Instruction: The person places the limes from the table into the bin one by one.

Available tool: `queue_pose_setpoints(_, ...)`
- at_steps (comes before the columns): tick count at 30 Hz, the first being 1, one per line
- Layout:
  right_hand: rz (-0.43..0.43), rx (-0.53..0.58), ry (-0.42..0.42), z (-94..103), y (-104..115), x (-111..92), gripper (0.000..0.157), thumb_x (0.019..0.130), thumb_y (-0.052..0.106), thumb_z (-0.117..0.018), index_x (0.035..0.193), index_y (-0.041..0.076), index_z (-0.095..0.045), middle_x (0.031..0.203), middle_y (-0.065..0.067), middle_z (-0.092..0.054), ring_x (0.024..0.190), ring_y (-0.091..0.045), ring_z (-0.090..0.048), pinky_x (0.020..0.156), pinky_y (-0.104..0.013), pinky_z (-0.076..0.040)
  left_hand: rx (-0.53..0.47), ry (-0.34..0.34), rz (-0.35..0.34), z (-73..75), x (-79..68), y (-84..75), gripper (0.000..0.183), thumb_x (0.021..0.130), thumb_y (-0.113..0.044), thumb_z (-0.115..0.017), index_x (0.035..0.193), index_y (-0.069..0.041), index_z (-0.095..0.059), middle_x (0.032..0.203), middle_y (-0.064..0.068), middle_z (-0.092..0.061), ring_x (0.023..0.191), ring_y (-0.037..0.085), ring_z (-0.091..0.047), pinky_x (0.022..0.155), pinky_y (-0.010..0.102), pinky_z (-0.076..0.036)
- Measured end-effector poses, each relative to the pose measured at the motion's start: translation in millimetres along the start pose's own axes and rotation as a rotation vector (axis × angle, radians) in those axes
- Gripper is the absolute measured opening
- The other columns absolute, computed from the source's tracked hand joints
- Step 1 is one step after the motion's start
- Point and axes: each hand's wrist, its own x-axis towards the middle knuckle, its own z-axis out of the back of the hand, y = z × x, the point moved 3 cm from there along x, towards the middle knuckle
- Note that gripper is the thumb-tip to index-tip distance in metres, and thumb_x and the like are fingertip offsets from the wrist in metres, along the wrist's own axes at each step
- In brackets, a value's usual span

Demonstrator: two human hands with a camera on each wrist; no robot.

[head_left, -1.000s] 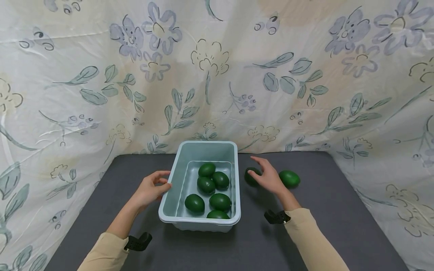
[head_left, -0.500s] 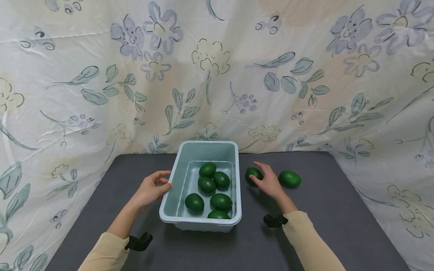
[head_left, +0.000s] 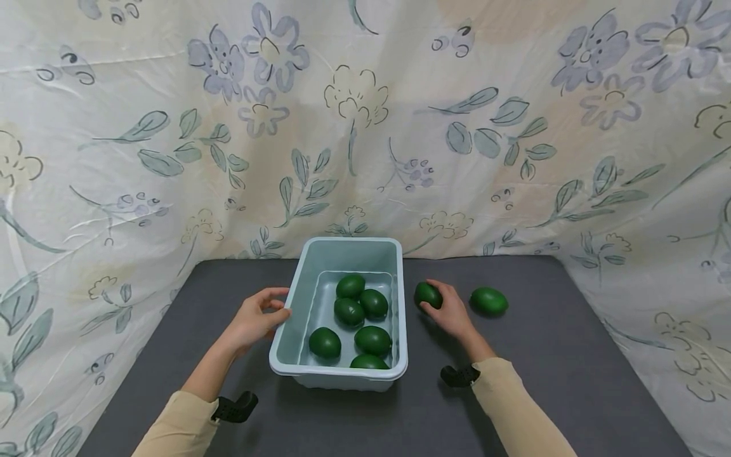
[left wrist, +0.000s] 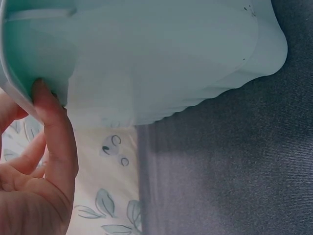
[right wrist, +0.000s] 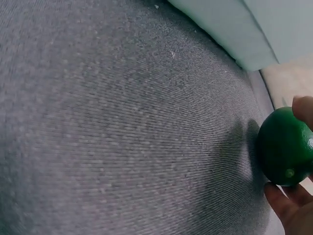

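Observation:
A pale blue-green plastic bin (head_left: 338, 369) stands in the middle of the table, with several dark green avocados (head_left: 373, 341) in it. At the bin's left rim my left hand (head_left: 254, 320) pinches the edge between thumb and fingers, as the left wrist view also shows. Right of the bin, my right hand (head_left: 451, 311) grips an avocado (right wrist: 283, 147), thumb on one side and fingers on the other. That avocado is partly hidden by the hand. Another avocado (head_left: 488, 301) lies on the table, just right of the right hand.
The dark grey cloth-covered table (head_left: 342, 425) ends at the back against a hanging floral curtain (head_left: 365, 127). The bin's raised right wall stands between its inside and the right hand. Black bands sit on both wrists.
My right hand has moved down and slightly left, and its fingers have closed round the near avocado. The left hand stays at the rim. One avocado in the bin has shifted slightly left.

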Motion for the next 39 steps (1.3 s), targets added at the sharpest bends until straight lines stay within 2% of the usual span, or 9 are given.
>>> queue_pose_setpoints(20, -0.029, 0.018, -0.048, 1.6, -2, -5, 0.055, 0.084, 0.018, -0.066, 0.133, 0.008, -0.044, 0.126, -0.024, -0.046, 0.107, -0.039, -0.05, 0.085, -0.053, -0.043, -0.003, -0.005, -0.004, -1.6, -1.3, 1.1, 0.047, 0.087, -0.01, -0.061, 0.131, -0.007, -0.044, 0.104, 0.018, -0.055, 0.079, 0.021, -0.063, 0.063, 0.041, -0.055)
queue_pose_setpoints(39, 0.027, 0.04, -0.061, 29.3, 28, 7, 0.055, 0.085, 0.021, -0.066, 0.134, 0.011, -0.043, 0.121, -0.02, -0.048, 0.102, -0.032, -0.051, 0.08, -0.048, -0.044, 0.008, -0.003, -0.012, -0.5, -1.6, -2.8, 0.048, 0.087, -0.011, -0.061, 0.131, -0.007, -0.044, 0.105, 0.019, -0.054, 0.081, 0.021, -0.062, 0.064, 0.041, -0.055)
